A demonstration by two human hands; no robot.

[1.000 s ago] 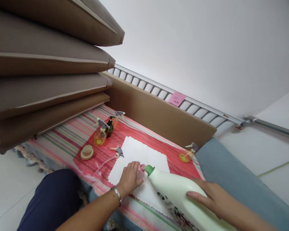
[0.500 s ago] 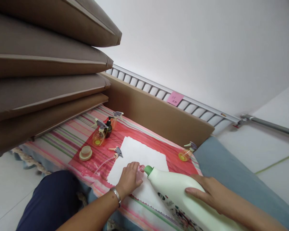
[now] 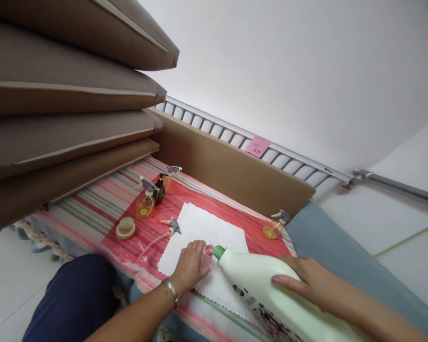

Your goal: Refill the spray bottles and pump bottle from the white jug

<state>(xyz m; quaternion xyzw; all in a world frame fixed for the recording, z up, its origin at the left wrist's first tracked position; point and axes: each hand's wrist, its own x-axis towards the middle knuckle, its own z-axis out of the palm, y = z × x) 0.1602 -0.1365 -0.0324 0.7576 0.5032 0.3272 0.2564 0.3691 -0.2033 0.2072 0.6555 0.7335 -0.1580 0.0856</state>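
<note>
My left hand is closed around a small clear pinkish bottle, its open neck pointing up and to the right. Wrapped around a large pale green detergent bottle is my right hand. That big bottle is tilted, and its green spout meets the small bottle's mouth. Whether liquid is flowing cannot be seen. A white cloth with zigzag edges lies beneath. Left of it rests a loose spray head with its thin tube.
A round cap, a clear spray bottle and a dark pump bottle stand at left. Another spray bottle leans at right. Stacked brown cushions overhang the left side; a brown board borders the back.
Both hands and both bottles hold nearly the same pose. The whole view has shifted very slightly.
</note>
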